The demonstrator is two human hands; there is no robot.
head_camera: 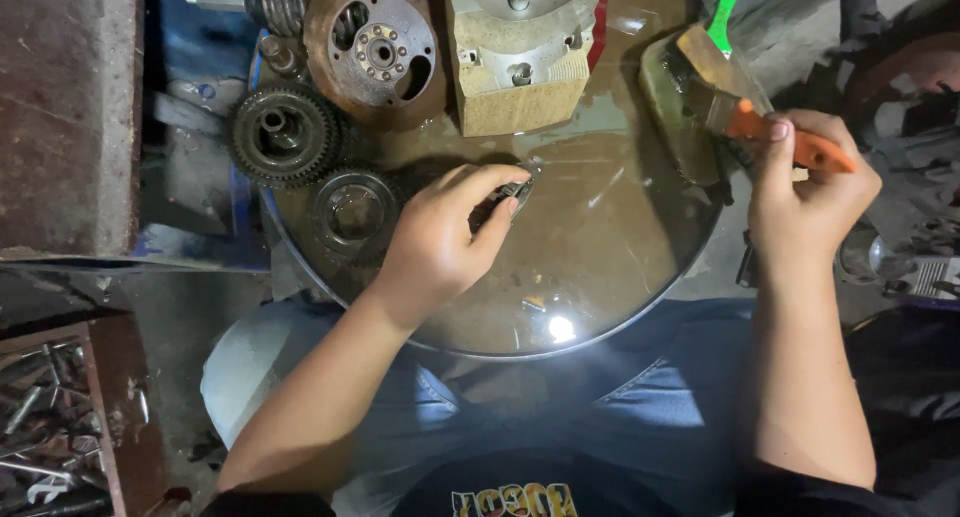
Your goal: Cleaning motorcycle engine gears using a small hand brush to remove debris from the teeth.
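Note:
My left hand grips a small dark metal part above a round metal basin filled with brown liquid. To the right, my right hand holds a paintbrush by its orange handle, bristles pointing up-left over the basin's right rim. A dark ring-shaped gear lies in the liquid just left of my left hand.
A large toothed gear, a rusty round flange plate, a coil spring and a grey metal housing block sit at the basin's far side. A box of loose tools stands at lower left. A rusty block fills the upper left.

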